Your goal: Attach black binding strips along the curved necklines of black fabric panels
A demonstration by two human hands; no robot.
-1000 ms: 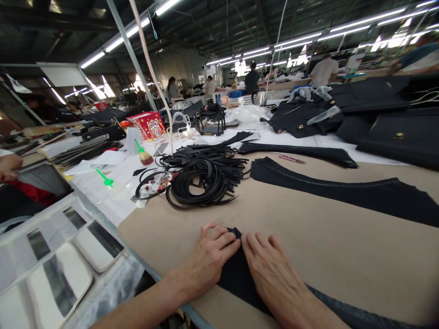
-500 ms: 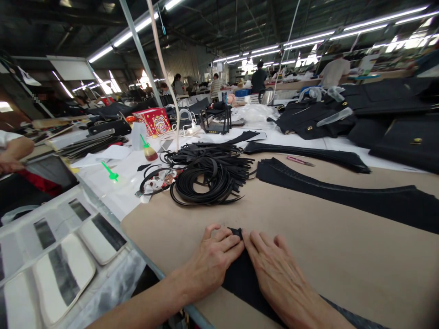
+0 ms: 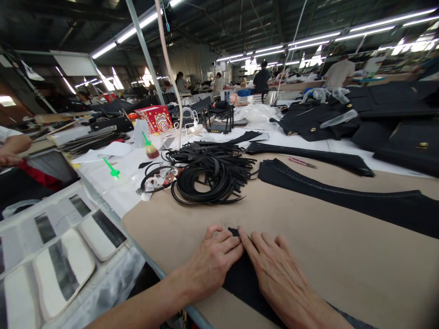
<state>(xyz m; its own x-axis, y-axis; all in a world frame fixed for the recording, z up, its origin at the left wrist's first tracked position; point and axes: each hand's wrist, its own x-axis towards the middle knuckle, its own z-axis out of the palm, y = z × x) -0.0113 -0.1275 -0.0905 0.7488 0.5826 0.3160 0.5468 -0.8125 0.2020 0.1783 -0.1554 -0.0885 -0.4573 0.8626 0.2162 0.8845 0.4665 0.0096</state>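
Head view: since the preceding frame, the foremost digit of the right hand (image 3: pixel 277 274) has advanced over the folded far end of the black fabric panel (image 3: pixel 243 279), covering more of it; the left hand (image 3: pixel 214 258) remains in place. The panel lies on the brown work surface (image 3: pixel 308 246), its far end at the fingertips, its body running toward five o'clock beneath the right hand. The left fingers are bent and bunched on that end; the right fingers are extended, slightly spread. Whether either hand pinches the panel cannot be told. Taking the fingertips as centre: coiled black straps (image 3: pixel 206 185) at eleven o'clock; pink-handled snips (image 3: pixel 302 162) between one and two; stacked curved black panels (image 3: pixel 338 194) between two and three; a green-tipped squeeze bottle (image 3: pixel 151 150) at ten; pale pieces with dark bands (image 3: pixel 63 269) at nine.
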